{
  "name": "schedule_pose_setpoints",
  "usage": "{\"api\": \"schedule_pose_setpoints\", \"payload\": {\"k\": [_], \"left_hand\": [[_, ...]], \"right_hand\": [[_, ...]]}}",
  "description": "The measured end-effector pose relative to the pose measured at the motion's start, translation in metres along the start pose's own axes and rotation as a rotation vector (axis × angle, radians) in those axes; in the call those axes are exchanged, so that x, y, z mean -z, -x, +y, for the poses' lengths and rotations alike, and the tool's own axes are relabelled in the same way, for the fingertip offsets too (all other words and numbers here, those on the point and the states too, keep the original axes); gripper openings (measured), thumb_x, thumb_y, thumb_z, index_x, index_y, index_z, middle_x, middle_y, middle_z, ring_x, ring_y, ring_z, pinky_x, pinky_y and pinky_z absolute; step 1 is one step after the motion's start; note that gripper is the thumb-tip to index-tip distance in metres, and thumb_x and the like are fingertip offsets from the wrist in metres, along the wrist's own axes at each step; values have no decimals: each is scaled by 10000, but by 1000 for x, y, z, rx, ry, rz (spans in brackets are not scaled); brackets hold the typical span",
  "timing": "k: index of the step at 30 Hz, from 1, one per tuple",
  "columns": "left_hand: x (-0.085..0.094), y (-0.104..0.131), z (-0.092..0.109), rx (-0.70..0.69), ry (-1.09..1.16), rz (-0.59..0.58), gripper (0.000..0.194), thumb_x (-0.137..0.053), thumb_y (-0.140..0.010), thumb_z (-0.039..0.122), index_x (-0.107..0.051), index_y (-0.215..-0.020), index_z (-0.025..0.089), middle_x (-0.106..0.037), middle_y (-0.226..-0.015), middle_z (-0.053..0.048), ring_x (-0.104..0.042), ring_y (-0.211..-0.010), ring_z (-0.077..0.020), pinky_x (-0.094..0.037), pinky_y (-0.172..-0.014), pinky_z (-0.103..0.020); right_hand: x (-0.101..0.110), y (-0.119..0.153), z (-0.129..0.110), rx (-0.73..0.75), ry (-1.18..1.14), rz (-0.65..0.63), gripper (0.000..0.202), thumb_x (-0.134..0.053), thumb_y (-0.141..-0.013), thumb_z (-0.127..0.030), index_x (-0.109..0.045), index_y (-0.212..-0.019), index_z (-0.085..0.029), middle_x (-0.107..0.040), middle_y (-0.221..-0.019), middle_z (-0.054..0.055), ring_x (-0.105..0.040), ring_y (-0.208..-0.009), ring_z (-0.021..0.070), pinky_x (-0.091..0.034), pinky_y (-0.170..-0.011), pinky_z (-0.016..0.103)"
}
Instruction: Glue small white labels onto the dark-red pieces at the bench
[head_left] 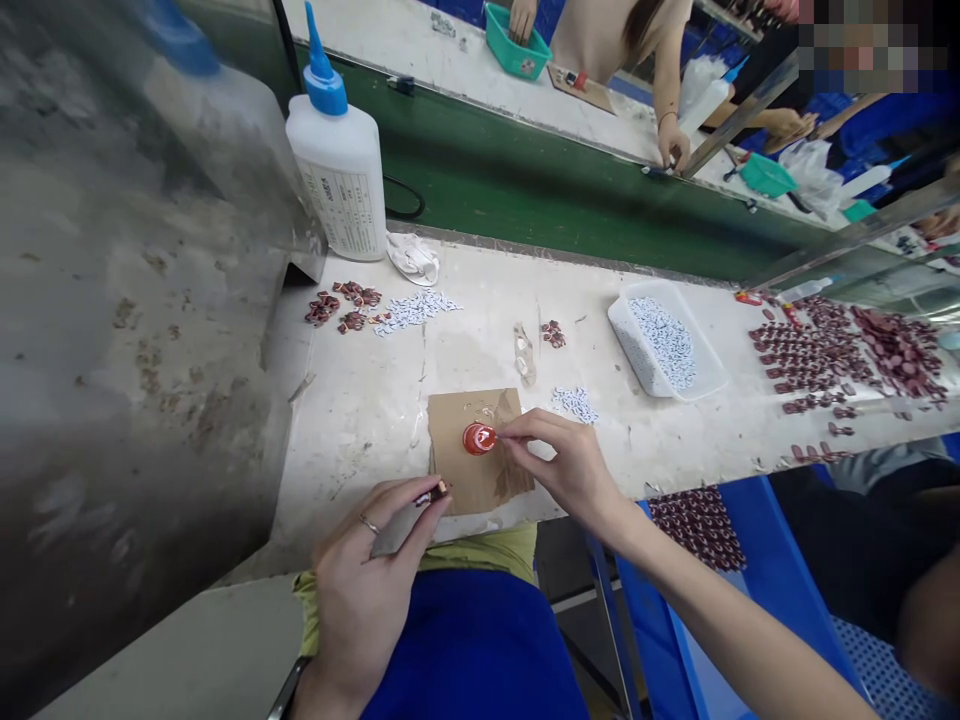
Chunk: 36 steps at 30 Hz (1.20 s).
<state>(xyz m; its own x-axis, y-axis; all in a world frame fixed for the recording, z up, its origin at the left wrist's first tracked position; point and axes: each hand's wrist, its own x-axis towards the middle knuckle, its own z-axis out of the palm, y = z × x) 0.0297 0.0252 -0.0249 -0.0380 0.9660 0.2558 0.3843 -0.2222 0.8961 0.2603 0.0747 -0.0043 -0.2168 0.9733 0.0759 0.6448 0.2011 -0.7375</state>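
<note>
My left hand (pixel 371 560) pinches a small dark brown piece (pixel 430 494) with light markings between thumb and index finger, just left of the cardboard's lower edge. A small round red pot (pixel 478 438), shiny on top, sits on the brown cardboard (pixel 454 475). My right hand (pixel 566 455) is closed in a pinch at the pot's right side. Whatever lies between its fingertips is too small to make out. Beyond the right hand lies a small heap of white-and-blue pieces (pixel 576 403). A few brown pieces (pixel 553 334) lie farther back.
A glue bottle (pixel 341 180) with a blue nozzle stands at back left, by a metal panel (pixel 150 400). A clear plastic tub (pixel 709 375) holds white-and-blue pieces. Many brown pieces (pixel 802 350) cover the bench's right end. Co-workers sit across the green divider (pixel 480 170).
</note>
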Motion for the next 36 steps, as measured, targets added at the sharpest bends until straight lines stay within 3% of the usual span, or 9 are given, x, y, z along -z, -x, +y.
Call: {"api": "schedule_pose_setpoints", "payload": {"k": [8, 14, 18, 25, 30, 36], "left_hand": [[-9, -6, 5, -28, 36, -11, 266, -739, -876, 118, -700, -1072, 294, -748, -1022, 97, -714, -917, -29, -562, -955, -102], [-11, -10, 16, -3, 90, -40, 256, -733, -883, 129, -702, -1072, 299, -743, -1023, 104, -710, -928, -21, -557, -955, -89], [-9, -11, 23, -7, 102, -35, 279, -751, -867, 123, -713, -1065, 316, -750, -1021, 121, -716, -900, -14, -554, -936, -70], [-7, -12, 22, -5, 113, -63, 300, -739, -869, 91, -712, -1079, 304, -750, -1032, 106, -715, -931, -26, -556, -954, -91], [-8, -12, 22, -8, 121, -58, 261, -737, -876, 106, -724, -1049, 301, -752, -1012, 108, -713, -910, -24, -563, -938, -92], [-10, -12, 22, -5, 159, -20, 314, -757, -846, 82, -746, -1052, 319, -757, -1026, 108, -726, -901, -49, -595, -930, -127]], "right_hand": [[-2, 1, 2, 11, -21, 11, 179, -619, -961, -156, -750, -1024, -261, -763, -955, 22, -722, -862, 186, -595, -733, 354], [4, 8, -28, 17, -252, 101, 181, -681, -915, -121, -758, -984, -269, -779, -945, 3, -727, -889, 179, -604, -795, 369], [5, 15, -49, 13, -401, 70, 184, -710, -892, -103, -761, -974, -260, -781, -931, 11, -729, -877, 183, -605, -765, 367], [-1, 15, -51, 90, -410, 56, 185, -701, -912, -93, -757, -1025, -227, -775, -927, 22, -725, -854, 168, -594, -730, 335], [-2, 16, -48, 122, -323, 7, 153, -697, -932, -100, -754, -1040, -191, -769, -950, 40, -734, -846, 153, -600, -719, 290], [0, 19, -48, 356, -7, 12, 178, -611, -982, -69, -719, -1121, -94, -765, -1003, 133, -751, -858, 186, -614, -676, 287]]}}
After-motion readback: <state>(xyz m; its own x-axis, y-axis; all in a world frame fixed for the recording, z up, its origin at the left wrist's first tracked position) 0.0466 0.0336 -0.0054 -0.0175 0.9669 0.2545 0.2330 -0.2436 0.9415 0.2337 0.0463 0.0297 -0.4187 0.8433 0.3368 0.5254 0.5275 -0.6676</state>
